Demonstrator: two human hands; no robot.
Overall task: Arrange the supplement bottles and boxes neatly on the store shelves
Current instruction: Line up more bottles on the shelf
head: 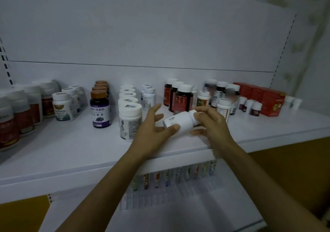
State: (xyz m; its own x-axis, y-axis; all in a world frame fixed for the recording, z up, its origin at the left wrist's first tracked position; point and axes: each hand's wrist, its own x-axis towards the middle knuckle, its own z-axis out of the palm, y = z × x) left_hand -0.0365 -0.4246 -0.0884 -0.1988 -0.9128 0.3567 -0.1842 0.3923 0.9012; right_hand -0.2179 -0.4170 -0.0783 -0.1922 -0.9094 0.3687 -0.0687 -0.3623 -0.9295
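Hands flank white bottle (180,122) | right hand (213,122) grips it | left hand (151,127) splayed, thumb touching

The clearest print stands on the purple label of the front copper-capped bottle (101,109). It is two lines of white Chinese characters, the upper ending in 黄素酯 and the lower in 糖果, with the opening characters too soft to be sure of. A large pale letter "e" shows at the edge of the red label on the leftmost dark bottle (167,96) of the white-capped group. The white bottle with a green label (62,109) carries lines of Chinese characters, blurred beyond reading. The tilted white bottle (178,122) bears a small dark mark and a grey patch, neither legible. Fine print on the white jar (130,124) and the red boxes (269,101) is too small to read.
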